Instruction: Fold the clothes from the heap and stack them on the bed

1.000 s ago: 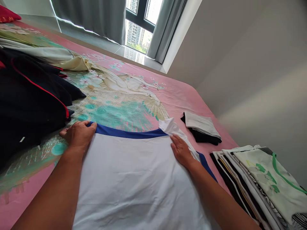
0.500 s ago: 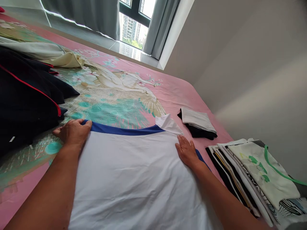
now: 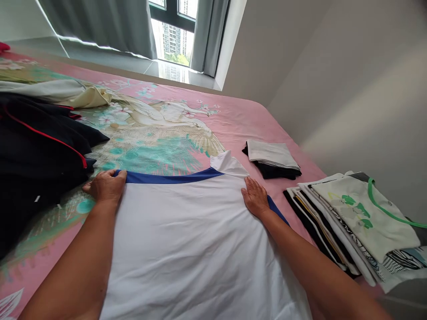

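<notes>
A white shirt with a blue strip along its far edge lies spread in front of me on the bed. Its white collar sticks up at the far right corner. My left hand is closed on the far left corner, thumb over the blue strip. My right hand rests flat on the cloth just below the collar, fingers stretched out. A bit of blue fabric shows beyond my right wrist.
Dark clothes with red piping are heaped on the left, beside a cream garment. Small folded clothes lie beyond my right hand. A stack of folded shirts is on the right, along the wall.
The view has tilted and shifted a little. Both hands keep their places on the shirt, which lies much as before.
</notes>
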`<state>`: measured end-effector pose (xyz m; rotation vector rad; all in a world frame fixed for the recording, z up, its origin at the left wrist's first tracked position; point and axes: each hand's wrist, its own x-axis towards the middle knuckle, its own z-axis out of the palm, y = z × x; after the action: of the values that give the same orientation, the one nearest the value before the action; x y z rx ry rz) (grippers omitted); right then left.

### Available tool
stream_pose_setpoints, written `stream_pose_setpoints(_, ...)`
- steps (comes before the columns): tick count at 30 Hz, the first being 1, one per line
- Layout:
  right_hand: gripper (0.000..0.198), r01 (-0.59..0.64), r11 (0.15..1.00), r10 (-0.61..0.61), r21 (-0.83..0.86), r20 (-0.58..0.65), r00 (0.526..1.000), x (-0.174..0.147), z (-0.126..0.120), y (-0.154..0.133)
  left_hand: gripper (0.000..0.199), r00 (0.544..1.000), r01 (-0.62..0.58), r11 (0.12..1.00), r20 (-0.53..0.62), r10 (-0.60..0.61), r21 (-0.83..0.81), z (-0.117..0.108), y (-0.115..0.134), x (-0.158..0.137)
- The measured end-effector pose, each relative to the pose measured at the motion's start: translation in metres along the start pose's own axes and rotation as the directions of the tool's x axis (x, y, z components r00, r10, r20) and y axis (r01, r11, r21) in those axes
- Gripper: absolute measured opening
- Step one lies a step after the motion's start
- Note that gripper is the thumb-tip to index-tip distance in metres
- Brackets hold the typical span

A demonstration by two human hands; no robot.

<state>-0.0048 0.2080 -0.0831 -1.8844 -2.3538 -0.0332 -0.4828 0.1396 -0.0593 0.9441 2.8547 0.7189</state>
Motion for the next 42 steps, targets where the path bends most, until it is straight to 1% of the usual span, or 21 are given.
stream_pose_setpoints(6,0.055,-0.025,0.999,0.024,0.030,0.036,0.999,0.000,0.002,-0.002,0.048,0.996,0.011,0.999,0.086,-0.015,0.043,-0.014,0.008,-0.004)
stream_pose_setpoints(10,0.057,-0.027,0.999,0.027,0.039,0.020,0.999,0.000,0.006,-0.002,0.042,0.981,-0.026,0.998,0.191,0.015,0.059,-0.038,0.017,0.001)
stream_pose_setpoints(12,0.058,-0.035,0.999,0.034,0.035,0.029,0.999,-0.001,0.008,-0.002,0.043,0.980,-0.071,0.995,0.192,0.057,0.066,-0.052,0.027,-0.001)
stream_pose_setpoints(14,0.058,-0.046,0.999,0.044,0.027,0.050,0.998,-0.001,0.008,-0.002,0.048,0.983,-0.132,0.988,0.138,0.121,0.076,-0.058,0.041,-0.015)
stream_pose_setpoints(17,0.060,-0.051,0.999,0.050,0.013,0.069,0.996,-0.002,0.008,-0.002,0.046,0.946,-0.313,0.948,0.106,0.306,0.061,-0.048,0.066,-0.067)
stream_pose_setpoints(18,0.060,-0.052,0.999,0.051,0.010,0.069,0.996,-0.002,0.007,-0.002,0.043,0.914,-0.392,0.919,0.132,0.384,0.044,-0.040,0.073,-0.091)
stream_pose_setpoints(19,0.060,-0.052,0.999,0.051,0.008,0.065,0.997,-0.003,0.007,-0.002,0.040,0.857,-0.495,0.869,0.176,0.485,0.016,-0.030,0.078,-0.116)
stream_pose_setpoints(20,0.060,-0.052,0.999,0.051,0.008,0.059,0.997,-0.003,0.007,-0.002,0.042,0.717,-0.670,0.741,0.226,0.659,-0.036,-0.021,0.082,-0.139)
stream_pose_setpoints(21,0.060,-0.051,0.999,0.050,0.009,0.051,0.997,-0.003,0.007,-0.002,0.045,0.589,-0.774,0.628,0.273,0.761,-0.079,-0.012,0.084,-0.158)
stream_pose_setpoints(22,0.060,-0.048,0.999,0.047,0.011,0.042,0.998,-0.004,0.007,-0.002,0.048,0.508,-0.821,0.561,0.319,0.800,-0.101,-0.005,0.084,-0.171)
stream_pose_setpoints(23,0.060,-0.044,0.999,0.044,0.012,0.032,0.999,-0.004,0.007,-0.002,0.051,0.464,-0.843,0.528,0.357,0.811,-0.103,0.000,0.081,-0.176)
stream_pose_setpoints(24,0.060,-0.042,0.999,0.042,0.012,0.025,0.999,-0.004,0.008,-0.002,0.054,0.482,-0.832,0.550,0.393,0.783,-0.075,0.002,0.075,-0.175)
stream_pose_setpoints(27,0.059,-0.035,0.999,0.034,0.012,0.012,0.999,-0.005,0.010,0.000,0.059,0.672,-0.696,0.710,0.443,0.593,0.106,-0.009,0.043,-0.133)
stream_pose_setpoints(30,0.059,-0.039,0.999,0.039,0.016,-0.009,0.999,-0.005,0.011,0.000,0.064,0.824,-0.523,0.810,0.401,0.400,0.265,-0.032,0.008,-0.078)
stream_pose_setpoints(32,0.058,-0.046,0.999,0.047,0.015,-0.020,0.999,-0.006,0.011,0.000,0.066,0.885,-0.424,0.844,0.345,0.311,0.327,-0.042,-0.002,-0.064)
stream_pose_setpoints(34,0.058,-0.046,0.999,0.046,0.013,-0.015,0.999,-0.006,0.010,0.000,0.064,0.894,-0.424,0.840,0.305,0.329,0.337,-0.043,0.003,-0.076)
stream_pose_setpoints(36,0.058,-0.042,0.999,0.042,0.009,-0.005,0.999,-0.005,0.008,0.000,0.059,0.839,-0.531,0.797,0.314,0.445,0.289,-0.037,0.018,-0.112)
stream_pose_setpoints(37,0.059,-0.039,0.999,0.039,0.006,-0.003,0.999,-0.005,0.008,0.000,0.057,0.790,-0.600,0.761,0.336,0.513,0.247,-0.034,0.025,-0.136)
stream_pose_setpoints(39,0.059,-0.035,0.999,0.035,-0.001,0.002,0.999,-0.005,0.006,0.000,0.057,0.656,-0.733,0.669,0.391,0.645,0.126,-0.030,0.032,-0.182)
stream_pose_setpoints(41,0.059,-0.036,0.999,0.036,-0.006,0.017,0.999,-0.005,0.005,0.000,0.062,0.545,-0.808,0.588,0.425,0.723,0.037,-0.034,0.021,-0.215)
stream_pose_setpoints(42,0.059,-0.037,0.999,0.037,-0.006,0.029,0.999,-0.005,0.004,0.000,0.064,0.520,-0.822,0.569,0.440,0.732,0.024,-0.039,0.009,-0.224)
